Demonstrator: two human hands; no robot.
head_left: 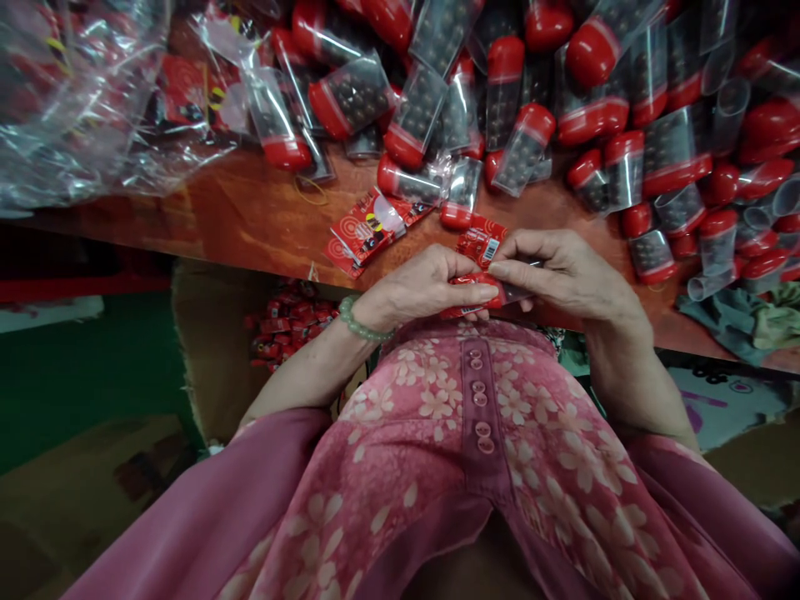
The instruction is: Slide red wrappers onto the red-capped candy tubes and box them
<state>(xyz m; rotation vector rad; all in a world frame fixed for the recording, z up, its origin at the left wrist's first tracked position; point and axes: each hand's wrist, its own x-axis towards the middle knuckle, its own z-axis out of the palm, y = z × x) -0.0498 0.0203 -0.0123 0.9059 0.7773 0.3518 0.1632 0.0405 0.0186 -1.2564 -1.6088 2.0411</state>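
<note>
My left hand point(431, 287), with a green bead bracelet point(363, 323) at the wrist, is closed on a small clear tube with a red wrapper point(478, 292) near the table's front edge. From the other side, my right hand point(556, 271) pinches the same tube, thumb and fingers at its clear end. What the tube holds is partly hidden by my fingers. Just beyond my hands lies a red printed packet with a barcode point(486, 242). Left of it, another red printed packet point(368, 229) rests on the wooden table point(250, 217).
Many clear tubes with red caps and dark beads point(412, 112) are heaped along the back and right. Crinkled clear plastic bags point(93, 108) lie at the left. Below the edge, a cardboard box point(209, 350) holds small red packs point(291, 325). A grey-green cloth point(725, 321) lies at right.
</note>
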